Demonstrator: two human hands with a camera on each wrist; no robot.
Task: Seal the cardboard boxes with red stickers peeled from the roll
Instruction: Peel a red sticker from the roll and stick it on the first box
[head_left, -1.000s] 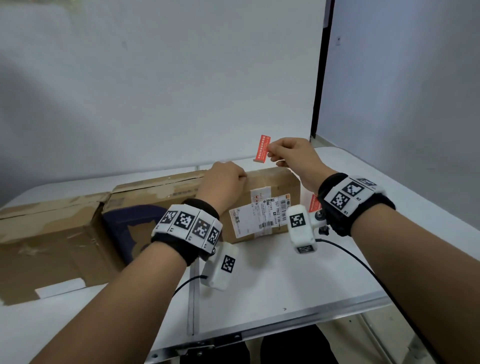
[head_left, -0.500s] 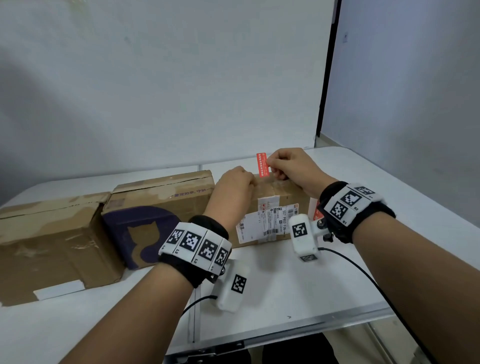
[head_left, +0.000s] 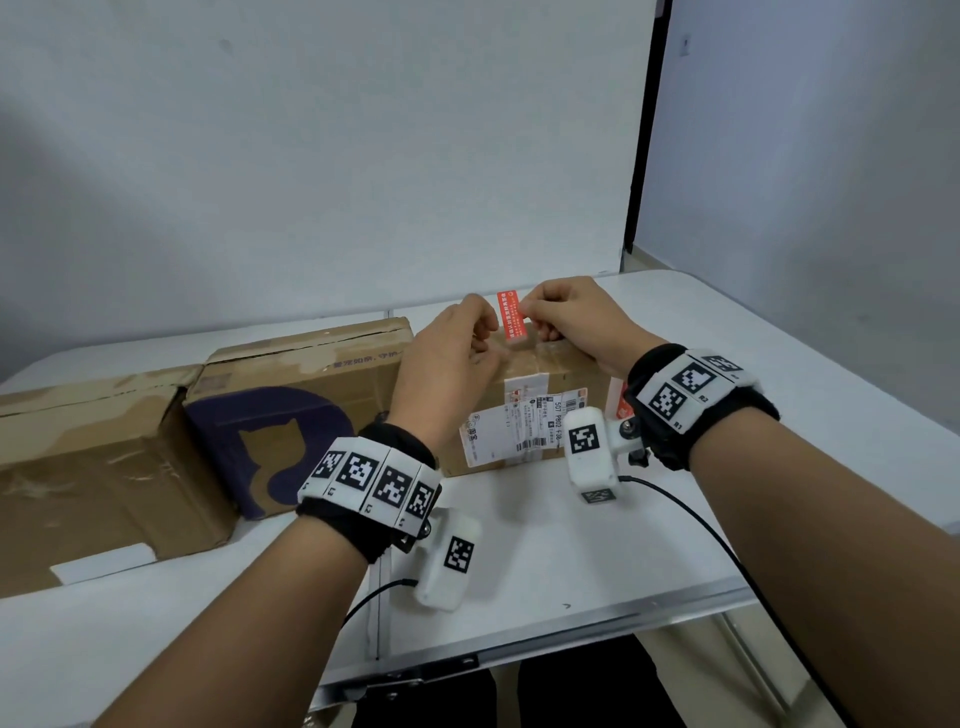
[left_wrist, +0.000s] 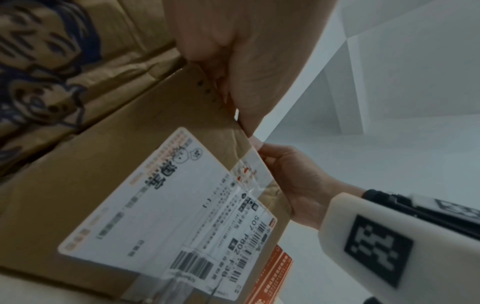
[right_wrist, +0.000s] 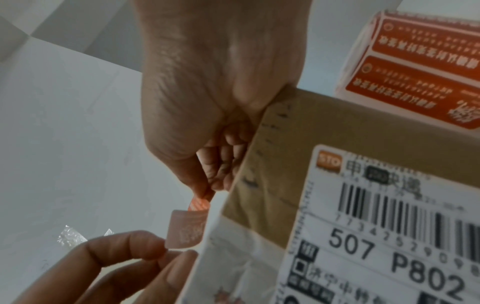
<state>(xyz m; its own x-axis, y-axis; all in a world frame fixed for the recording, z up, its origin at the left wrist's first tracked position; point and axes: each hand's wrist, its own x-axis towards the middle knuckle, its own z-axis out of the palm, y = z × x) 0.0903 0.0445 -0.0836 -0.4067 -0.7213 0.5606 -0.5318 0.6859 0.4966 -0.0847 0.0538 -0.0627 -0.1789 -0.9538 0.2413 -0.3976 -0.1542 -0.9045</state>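
A red sticker (head_left: 511, 316) stands upright just over the top back edge of the small cardboard box (head_left: 524, 384) that bears a shipping label. My right hand (head_left: 527, 319) pinches the sticker's upper part between thumb and fingers. My left hand (head_left: 491, 332) hovers over the same box top, and in the right wrist view its thumb and finger tips pinch the lower end of the sticker (right_wrist: 185, 228). The sticker roll (head_left: 618, 405) stands on the table just right of the box, mostly hidden by my right wrist; its red labels (right_wrist: 420, 67) show in the right wrist view.
A box with a purple cat print (head_left: 291, 405) stands against the small box on its left, and a larger worn box (head_left: 88, 467) sits further left. The white table (head_left: 519, 561) ends at a metal front edge. A grey wall is close behind.
My right hand has brought the sticker down and left, close to the small box's top. My left hand has moved from resting on the box to the sticker's lower end.
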